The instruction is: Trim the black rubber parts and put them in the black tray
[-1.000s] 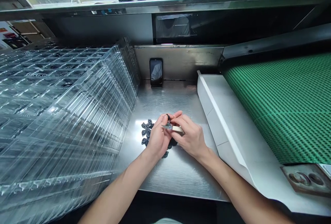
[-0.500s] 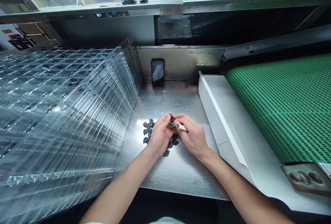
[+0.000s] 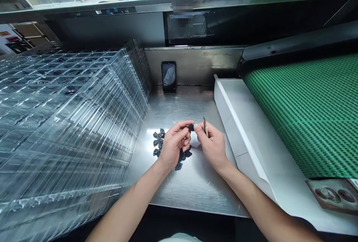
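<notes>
Black rubber moulded part (image 3: 191,127) sits pinched in my left fingers (image 3: 184,125), toward the middle of the steel surface (image 3: 195,197). My right fingers (image 3: 199,129) close narrowly on a slim knife (image 3: 206,127), its long axis upright, just right of the part.

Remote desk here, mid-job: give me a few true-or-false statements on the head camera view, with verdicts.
1. The right hand holds a small craft knife with its tip up. True.
2. The left hand is empty. False: its fingertips pinch a small dark part.
3. A phone stands upright against the steel back panel. True.
4. The stacked clear plastic trays lie right of the hands. False: they lie left; a green mesh conveyor belt is on the right.
</notes>
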The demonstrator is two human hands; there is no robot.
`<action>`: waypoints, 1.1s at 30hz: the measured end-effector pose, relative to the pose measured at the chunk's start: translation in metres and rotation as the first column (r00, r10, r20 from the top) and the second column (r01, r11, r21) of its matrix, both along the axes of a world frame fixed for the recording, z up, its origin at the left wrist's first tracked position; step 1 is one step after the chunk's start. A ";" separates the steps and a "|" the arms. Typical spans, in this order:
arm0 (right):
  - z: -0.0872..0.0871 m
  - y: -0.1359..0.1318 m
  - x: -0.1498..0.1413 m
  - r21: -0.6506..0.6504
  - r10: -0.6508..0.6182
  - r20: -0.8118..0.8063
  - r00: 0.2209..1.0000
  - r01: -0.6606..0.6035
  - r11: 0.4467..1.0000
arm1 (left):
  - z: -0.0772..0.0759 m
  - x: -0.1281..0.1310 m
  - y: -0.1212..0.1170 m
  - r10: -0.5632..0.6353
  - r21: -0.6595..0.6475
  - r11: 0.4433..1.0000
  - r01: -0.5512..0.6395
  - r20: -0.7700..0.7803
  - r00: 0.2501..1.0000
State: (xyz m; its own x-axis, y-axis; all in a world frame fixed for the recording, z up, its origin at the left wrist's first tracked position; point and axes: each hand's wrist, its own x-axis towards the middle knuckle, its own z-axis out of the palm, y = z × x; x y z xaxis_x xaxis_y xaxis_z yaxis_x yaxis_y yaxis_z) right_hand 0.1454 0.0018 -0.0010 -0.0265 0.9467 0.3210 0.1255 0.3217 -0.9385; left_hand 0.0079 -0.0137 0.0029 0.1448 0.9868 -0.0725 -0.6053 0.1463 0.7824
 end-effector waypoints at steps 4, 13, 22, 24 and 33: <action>0.001 0.000 0.001 0.022 0.001 0.015 1.000 -0.002 1.000 | -0.004 0.001 -0.001 0.021 0.073 0.997 -0.014 -0.087 0.996; 0.003 -0.004 0.004 0.131 -0.015 0.114 0.993 0.000 0.991 | -0.007 0.002 0.001 0.071 0.186 0.982 -0.028 -0.234 0.970; 0.009 -0.002 0.004 0.021 -0.002 0.025 1.000 0.002 1.000 | -0.007 0.000 -0.004 0.049 0.173 0.985 -0.013 -0.209 0.977; 0.009 -0.002 0.003 -0.014 0.031 -0.028 0.999 -0.031 0.999 | -0.007 0.000 -0.004 0.036 0.180 0.984 0.001 -0.199 0.979; 0.009 -0.005 0.001 -0.010 0.111 -0.111 0.988 -0.113 0.994 | -0.008 0.004 -0.007 0.084 0.242 0.970 -0.013 -0.288 0.954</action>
State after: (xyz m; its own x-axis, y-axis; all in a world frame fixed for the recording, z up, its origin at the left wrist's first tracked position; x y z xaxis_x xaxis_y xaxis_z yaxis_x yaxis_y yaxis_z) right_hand 0.1465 -0.0030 0.0081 -0.0978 0.9450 0.3121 -0.0151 0.3122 -0.9499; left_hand 0.0116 -0.0205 -0.0053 0.1040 0.9860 0.1301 -0.3451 -0.0869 0.9345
